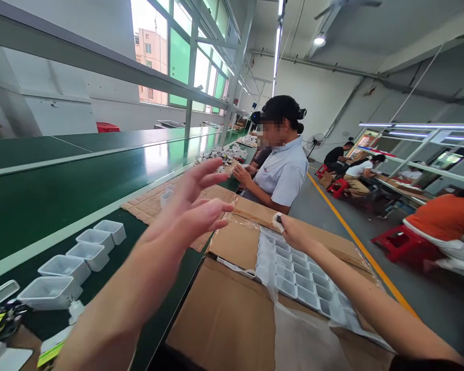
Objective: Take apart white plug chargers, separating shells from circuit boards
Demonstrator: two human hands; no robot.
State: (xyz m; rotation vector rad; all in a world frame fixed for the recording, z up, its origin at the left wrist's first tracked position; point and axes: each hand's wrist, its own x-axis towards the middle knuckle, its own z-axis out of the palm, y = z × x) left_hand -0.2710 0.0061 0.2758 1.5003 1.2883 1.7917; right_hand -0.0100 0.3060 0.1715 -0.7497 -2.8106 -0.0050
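Blister tray (297, 273) in carton (220, 314), right hand (296, 233) pinching

Tray lies in the open cardboard carton, with plastic film (305, 340) over its near edge. Right fingers closed on a small white piece (277, 221) at the tray's far corner. Left hand (189, 216) open, fingers spread, in mid-air, holding nothing. Nearby: 5 white square plastic bins (64, 269) on green conveyor belt (62, 206), 1 seated co-worker (282, 175) just past the carton.

Square tubs (75, 263) lined up on the conveyor belt (100, 175) at left, a plastic tray (297, 273) lay in a cardboard box (216, 319) right of the belt, a worker (282, 175) sat beyond the box
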